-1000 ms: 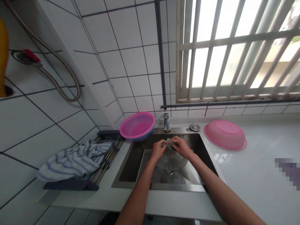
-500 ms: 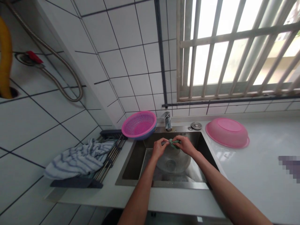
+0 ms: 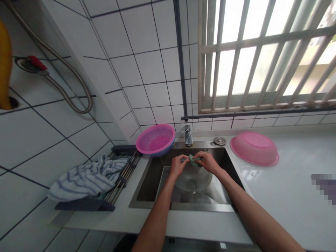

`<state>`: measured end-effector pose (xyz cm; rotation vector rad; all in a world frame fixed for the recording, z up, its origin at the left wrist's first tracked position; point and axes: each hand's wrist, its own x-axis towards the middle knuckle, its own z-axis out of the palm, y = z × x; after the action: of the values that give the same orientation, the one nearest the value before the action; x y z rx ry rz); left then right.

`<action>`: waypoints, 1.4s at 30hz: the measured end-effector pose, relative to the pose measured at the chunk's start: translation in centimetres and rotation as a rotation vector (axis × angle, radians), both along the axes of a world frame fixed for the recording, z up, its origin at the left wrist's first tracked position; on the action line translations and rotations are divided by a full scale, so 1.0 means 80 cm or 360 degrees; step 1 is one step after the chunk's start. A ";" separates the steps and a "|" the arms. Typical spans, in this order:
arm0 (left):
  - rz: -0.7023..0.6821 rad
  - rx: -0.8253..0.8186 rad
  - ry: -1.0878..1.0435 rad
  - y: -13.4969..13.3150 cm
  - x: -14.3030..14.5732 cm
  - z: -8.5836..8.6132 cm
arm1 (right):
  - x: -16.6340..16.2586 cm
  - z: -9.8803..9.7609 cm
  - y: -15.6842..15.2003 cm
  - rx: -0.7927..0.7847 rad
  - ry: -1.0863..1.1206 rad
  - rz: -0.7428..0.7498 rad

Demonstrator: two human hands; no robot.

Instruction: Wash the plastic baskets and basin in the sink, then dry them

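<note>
The left hand (image 3: 177,166) and right hand (image 3: 207,162), closed on a green cloth (image 3: 194,160), are crowding the middle of the sink (image 3: 147,185) above a clear bowl (image 3: 193,182). The faucet (image 3: 187,134) is blocking the way just behind them. A pink colander (image 3: 155,139) is overhanging the back-left corner, and an upturned pink basin (image 3: 254,148) is standing to the right. The desk (image 3: 283,203) in front of it is lying open.

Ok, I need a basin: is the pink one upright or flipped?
Flipped: the pink basin rests rim-down on the counter, flat base facing up.
</note>
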<state>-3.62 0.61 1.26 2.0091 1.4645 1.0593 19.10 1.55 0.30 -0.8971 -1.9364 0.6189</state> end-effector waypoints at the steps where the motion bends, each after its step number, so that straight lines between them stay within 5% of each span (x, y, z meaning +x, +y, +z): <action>1: 0.0018 0.0000 -0.0036 0.002 -0.003 0.001 | 0.002 -0.002 0.002 -0.0018 0.0000 -0.0035; 22: -0.0060 -0.0032 0.0012 0.004 0.000 0.000 | -0.015 0.004 -0.007 0.0088 -0.0118 0.0023; 28: 0.0003 0.0010 -0.0173 0.007 -0.011 0.003 | 0.004 -0.002 0.003 -0.0026 -0.0038 -0.0137; 34: -0.0048 0.0010 -0.0037 0.005 0.000 -0.005 | -0.009 0.000 -0.003 0.0032 -0.0043 0.0024; 42: -0.0019 0.0034 -0.0340 0.017 -0.028 0.001 | 0.011 0.001 0.009 -0.0060 0.0074 -0.0252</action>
<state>-5.85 1.98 1.35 1.8512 1.3341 1.2466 19.95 2.23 0.37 -1.0397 -1.7970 0.5794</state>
